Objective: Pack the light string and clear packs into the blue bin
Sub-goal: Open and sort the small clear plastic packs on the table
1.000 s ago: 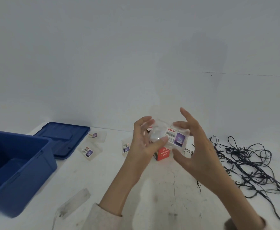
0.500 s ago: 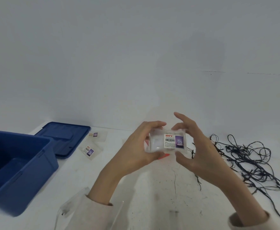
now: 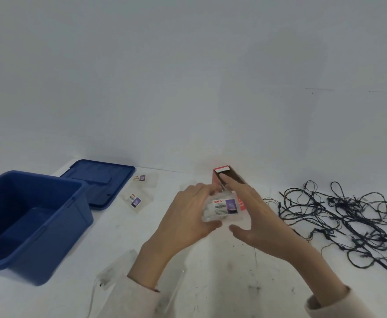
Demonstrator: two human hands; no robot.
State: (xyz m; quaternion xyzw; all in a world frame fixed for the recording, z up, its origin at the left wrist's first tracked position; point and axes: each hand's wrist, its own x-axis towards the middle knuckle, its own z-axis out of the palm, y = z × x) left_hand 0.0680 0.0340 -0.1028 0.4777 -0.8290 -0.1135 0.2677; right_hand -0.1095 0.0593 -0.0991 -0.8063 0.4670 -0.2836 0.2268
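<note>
Blue bin: open-topped, upright, far left on surface.
Light string: thin dark wire, loose tangle sprawled at right.
Clear pack: DIY label, barcode and purple picture facing up; gripped in left hand, straight fingers of right hand touching it.
Second pack and third pack: flat on surface, just right of blue lid.

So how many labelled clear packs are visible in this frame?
3. The held pack is gripped by the left hand, right hand alongside. The far pack and near pack lie beside the blue lid. Another may be hidden behind the left hand.
</note>
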